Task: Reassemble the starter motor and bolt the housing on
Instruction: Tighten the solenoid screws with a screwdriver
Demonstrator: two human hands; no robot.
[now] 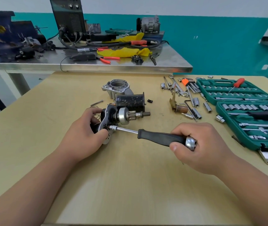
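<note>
- Starter motor sub-assy [113, 116] sits mid-table on the wooden bench [130, 185], pinion shaft pointing right; black field casing [130, 101] just behind it, alu nose housing [116, 88] behind that, not yet fitted.
- Left hand [82, 131] wrapped round the plate end, fingers closed on it, thumb near the fastener.
- Right hand [200, 144] curled shut on the socket driver [161, 137] at its butt end; socket tip on a fastener at the plate's lower edge.
- Handling, prob.: heavy, stiff metal, maybe greasy so may slip. Best gripped round the body/plate, not the pinion or shaft, w/ bench taking the weight.
</note>
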